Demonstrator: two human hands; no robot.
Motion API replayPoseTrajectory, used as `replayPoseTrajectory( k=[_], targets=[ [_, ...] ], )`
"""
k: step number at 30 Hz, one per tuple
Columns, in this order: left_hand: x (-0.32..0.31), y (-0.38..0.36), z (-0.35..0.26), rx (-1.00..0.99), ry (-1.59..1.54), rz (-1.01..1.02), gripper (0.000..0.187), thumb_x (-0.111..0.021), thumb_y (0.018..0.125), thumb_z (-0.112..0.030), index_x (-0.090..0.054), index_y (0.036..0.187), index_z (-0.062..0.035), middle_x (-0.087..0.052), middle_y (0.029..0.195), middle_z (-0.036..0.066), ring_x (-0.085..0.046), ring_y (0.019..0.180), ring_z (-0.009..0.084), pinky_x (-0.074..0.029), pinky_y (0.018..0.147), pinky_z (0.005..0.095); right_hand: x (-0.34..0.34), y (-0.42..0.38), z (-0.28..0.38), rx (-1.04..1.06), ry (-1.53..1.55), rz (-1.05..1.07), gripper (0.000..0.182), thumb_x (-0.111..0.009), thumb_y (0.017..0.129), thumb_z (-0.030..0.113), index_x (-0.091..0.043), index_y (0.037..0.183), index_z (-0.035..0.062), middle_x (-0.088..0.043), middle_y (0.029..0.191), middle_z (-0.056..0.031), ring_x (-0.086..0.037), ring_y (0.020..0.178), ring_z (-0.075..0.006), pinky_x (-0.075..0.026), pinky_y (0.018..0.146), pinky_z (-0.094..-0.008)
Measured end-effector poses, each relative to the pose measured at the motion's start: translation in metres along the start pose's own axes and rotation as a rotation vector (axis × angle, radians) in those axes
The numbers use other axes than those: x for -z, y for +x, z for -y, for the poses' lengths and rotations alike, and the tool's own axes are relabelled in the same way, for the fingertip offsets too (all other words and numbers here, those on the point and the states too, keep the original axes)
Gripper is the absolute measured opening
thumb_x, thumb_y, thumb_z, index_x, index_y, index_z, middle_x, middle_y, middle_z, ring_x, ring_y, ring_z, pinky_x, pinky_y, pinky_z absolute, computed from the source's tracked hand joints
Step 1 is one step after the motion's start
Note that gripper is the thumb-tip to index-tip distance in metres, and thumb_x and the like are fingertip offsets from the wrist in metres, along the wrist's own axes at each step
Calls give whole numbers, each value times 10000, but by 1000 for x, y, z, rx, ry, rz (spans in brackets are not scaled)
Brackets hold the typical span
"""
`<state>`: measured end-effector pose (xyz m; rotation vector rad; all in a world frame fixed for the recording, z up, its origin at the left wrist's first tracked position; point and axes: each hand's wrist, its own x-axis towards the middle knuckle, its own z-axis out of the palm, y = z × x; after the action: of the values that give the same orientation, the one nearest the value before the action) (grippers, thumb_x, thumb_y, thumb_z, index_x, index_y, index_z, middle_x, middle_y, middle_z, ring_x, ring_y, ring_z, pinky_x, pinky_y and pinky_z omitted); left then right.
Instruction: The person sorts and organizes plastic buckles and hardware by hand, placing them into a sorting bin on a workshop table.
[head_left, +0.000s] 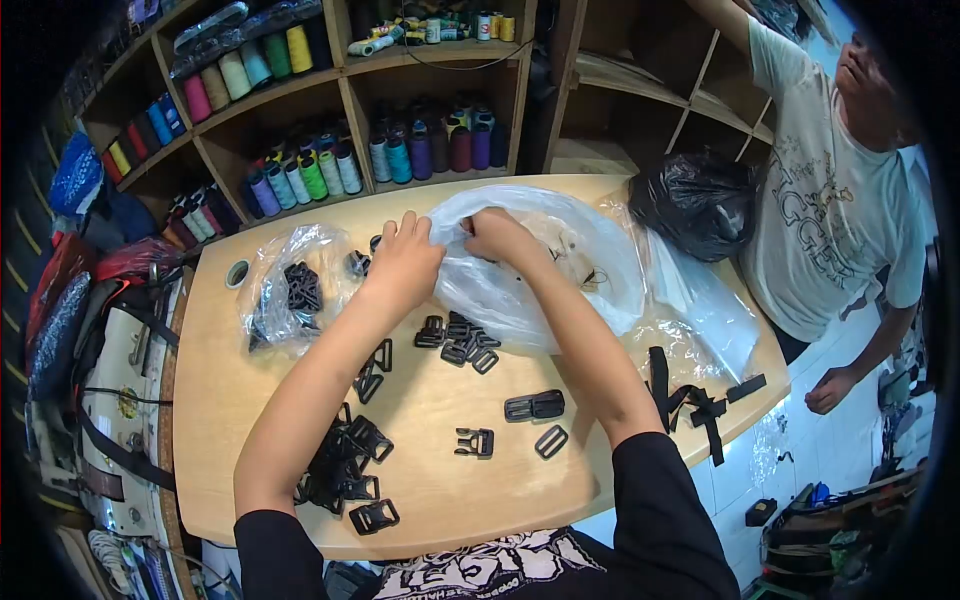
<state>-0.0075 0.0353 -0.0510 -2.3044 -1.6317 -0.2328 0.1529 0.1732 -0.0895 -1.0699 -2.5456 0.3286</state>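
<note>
Both hands pinch the clear plastic bag (530, 265) at 12 o'clock on the table (420, 500), left hand (405, 262) and right hand (497, 235) parting its mouth; next likely needs a wider opening.

The wooden table (420, 400) bears black plastic buckles (460, 340), clear bags (290, 285), webbing straps (690, 400) and a black bag (700, 200).

The right hand (497, 235) has its fingertips buried in the white plastic bag (560, 270), whose contents stay unseen. The black bag (700, 200) hides its load too.
</note>
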Motion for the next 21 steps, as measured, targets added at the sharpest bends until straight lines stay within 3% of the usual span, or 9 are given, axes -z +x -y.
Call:
replayPoseTrajectory(
  k=[3, 4, 7, 11, 14, 16, 17, 18, 21],
  targets=[
    [-4, -1, 4, -26, -7, -35, 157, -627, 773, -102, -700, 907, -65, -561, 1142, 153, -467, 1173, 313, -402, 928, 441, 37, -8, 5, -320, 322, 161, 353, -733, 735, 175, -663, 1024, -16, -674, 906, -140, -656, 816, -190, -535, 727, -334],
    [-4, -1, 4, -38, -23, -60, 152, -626, 776, -100, -700, 903, -62, -555, 1169, 156, -462, 1180, 312, -401, 931, 439, 39, -9, -3, -320, 321, 160, 353, -733, 735, 175, -663, 1024, -16, -674, 906, -140, -656, 816, -190, -535, 727, -334],
    [2, -2, 1, 12, -15, -16, 141, -625, 774, -91, -697, 885, -41, -564, 1178, 159, -463, 1181, 306, -399, 941, 432, 54, -16, -15, -364, 996, 261, 234, -659, 834, 64, -622, 1015, -80, -666, 1016, -129, -656, 869, -173, -559, 777, -286],
    [10, -4, -2, 27, -18, -6, 198, -630, 792, -99, -680, 964, -16, -572, 1150, 166, -469, 1174, 336, -389, 968, 453, 81, -37, -9, -226, 1149, 226, 204, -653, 863, -10, -601, 1056, -46, -664, 1018, -118, -655, 888, -177, -567, 801, -292],
    [28, -13, -12, 26, -347, -285, 308, -628, 868, -145, -622, 1131, 16, -589, 1162, 175, -565, 1097, 316, -461, 898, 429, 104, -67, 36, -153, 1233, 145, 261, -650, 888, 8, -568, 1131, -37, -659, 1069, -123, -650, 941, -179, -564, 823, -303],
    [47, -22, -20, 353, -1390, -61, 445, -602, 950, -235, -516, 1291, 37, -598, 1189, 179, -650, 999, 275, -539, 793, 371, 105, -85, 63, -105, 1307, 80, 292, -652, 896, 19, -551, 1166, -29, -653, 1099, -127, -643, 976, -180, -560, 837, -308],
    [56, -32, -25, 376, -1796, 33, 508, -561, 988, -296, -462, 1343, 54, -608, 1193, 183, -677, 976, 233, -573, 745, 299, 102, -91, 76, -57, 1383, 9, 325, -653, 903, 29, -534, 1201, -21, -647, 1129, -131, -636, 1011, -182, -556, 850, -313],
    [72, -42, -32, 400, -1937, 93, 520, -582, 980, -266, -443, 1364, 55, -616, 1182, 184, -670, 1019, 251, -580, 821, 309, 95, -95, 88, -37, 1357, -27, 334, -643, 918, 50, -529, 1225, -15, -636, 1172, -134, -616, 1070, -184, -533, 897, -314],
    [75, -63, -40, 491, -2015, -84, 500, -638, 933, -103, -451, 1357, 85, -664, 1033, 169, -691, 901, 195, -594, 813, 277, 74, -108, 124, 6, 1252, -118, 322, -604, 949, 74, -521, 1245, -20, -639, 1188, -130, -604, 1104, -181, -484, 965, -305]
  ],
)
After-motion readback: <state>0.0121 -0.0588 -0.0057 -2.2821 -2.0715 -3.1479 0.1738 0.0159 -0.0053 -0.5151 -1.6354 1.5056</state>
